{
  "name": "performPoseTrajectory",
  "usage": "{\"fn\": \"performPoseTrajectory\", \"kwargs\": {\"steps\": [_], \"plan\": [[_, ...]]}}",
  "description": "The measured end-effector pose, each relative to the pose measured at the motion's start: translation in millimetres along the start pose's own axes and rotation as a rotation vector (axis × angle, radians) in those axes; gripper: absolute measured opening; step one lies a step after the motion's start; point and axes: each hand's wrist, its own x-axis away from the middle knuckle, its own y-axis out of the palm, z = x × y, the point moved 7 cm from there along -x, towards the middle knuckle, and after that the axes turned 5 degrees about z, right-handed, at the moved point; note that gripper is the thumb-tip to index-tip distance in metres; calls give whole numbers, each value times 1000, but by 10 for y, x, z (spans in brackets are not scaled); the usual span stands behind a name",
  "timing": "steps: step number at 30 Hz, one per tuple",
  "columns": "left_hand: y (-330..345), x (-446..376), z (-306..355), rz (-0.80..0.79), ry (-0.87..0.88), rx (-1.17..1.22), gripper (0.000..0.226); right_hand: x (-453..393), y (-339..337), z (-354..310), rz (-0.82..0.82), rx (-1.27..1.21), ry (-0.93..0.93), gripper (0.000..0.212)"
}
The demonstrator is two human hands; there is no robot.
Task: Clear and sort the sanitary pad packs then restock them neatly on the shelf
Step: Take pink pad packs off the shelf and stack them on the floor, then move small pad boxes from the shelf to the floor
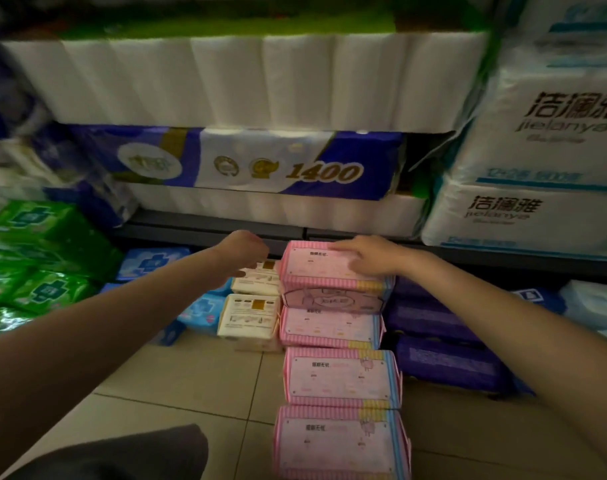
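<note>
A: Where are the hands?

B: The right hand [367, 256] lies flat, fingers straight, on the top pink pad pack [326, 263] of the rear stack. The left hand [241, 252] hovers just left of it, fingers curled in, holding nothing that I can see.

A: And the pink packs?

B: Pink-striped edges, a pale label panel, a blue and yellow strip on the right end. A row of pink packs [340, 375] runs from the shelf's foot toward the camera on the tiled floor [177, 382]. Their print is too small to read.

A: Around them?

B: Cream packs [251, 315] touch the left side; light blue packs [153, 259] and green packs [49, 258] lie further left, dark purple packs [444, 344] right.

A: Any readable writing?

B: "1400" in gold on a blue tissue roll pack [260, 162], and "jielanya" on the white bales [537, 150] at the right.
</note>
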Motion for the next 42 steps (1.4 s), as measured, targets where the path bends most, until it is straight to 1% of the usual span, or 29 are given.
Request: {"fn": "performPoseTrajectory", "kwargs": {"steps": [1, 3, 5, 7, 9, 11, 14, 16, 18, 21, 23, 25, 28, 31, 35, 37, 38, 40, 42], "plan": [[-25, -2, 79, 16, 69, -29, 18, 31, 22, 30, -50, 75, 14, 58], [-110, 15, 285, 88, 211, -96, 23, 102, 4, 9, -93, 182, 28, 59], [-215, 48, 528, 166, 318, -124, 32, 211, -216, -120, -51, 184, 16, 51], [-324, 149, 818, 242, 460, -113, 31, 396, -655, -326, 70, 146, -43, 43], [-441, 332, 1156, 318, 646, -82, 28, 653, -1191, -537, 206, 86, -127, 43], [-605, 582, 1540, 389, 886, -23, 29, 973, -1760, -680, 330, 17, -166, 42], [-913, 1055, 2228, 524, 1239, -4, 30, 1549, -2653, -781, 601, -139, -210, 34], [-1087, 1391, 2718, 585, 1403, -12, 32, 1880, -3202, -780, 784, -207, -244, 28], [-1198, 1679, 3174, 624, 1510, -18, 34, 2101, -3633, -733, 913, -227, -242, 24], [-1254, 1937, 3754, 659, 1566, -41, 31, 2265, -4106, -621, 1080, -177, -233, 19], [-1243, 1993, 4072, 679, 1570, -106, 30, 2292, -4346, -540, 1162, -134, -220, 16], [-1251, 1983, 4333, 702, 1561, -155, 29, 2238, -4569, -417, 1207, 11, -144, 18], [-1312, 1877, 4678, 746, 1499, -187, 30, 2099, -4920, -134, 1226, 329, 75, 38], [-1329, 1725, 4966, 767, 1394, -265, 33, 2030, -5325, 227, 1258, 489, 248, 57], [-1274, 1552, 5188, 810, 1287, -380, 35, 1899, -5779, 728, 1291, 596, 434, 76], [-1255, 1481, 5272, 833, 1239, -394, 37, 1820, -5969, 924, 1265, 642, 517, 87], [-1248, 1462, 5310, 842, 1224, -396, 38, 1798, -6045, 1012, 1241, 619, 552, 89], [-1218, 1449, 5366, 852, 1216, -400, 40, 1777, -6135, 1152, 1227, 513, 579, 83], [-1193, 1440, 5413, 855, 1218, -417, 42, 1799, -6164, 1142, 1279, 509, 546, 70]]}}
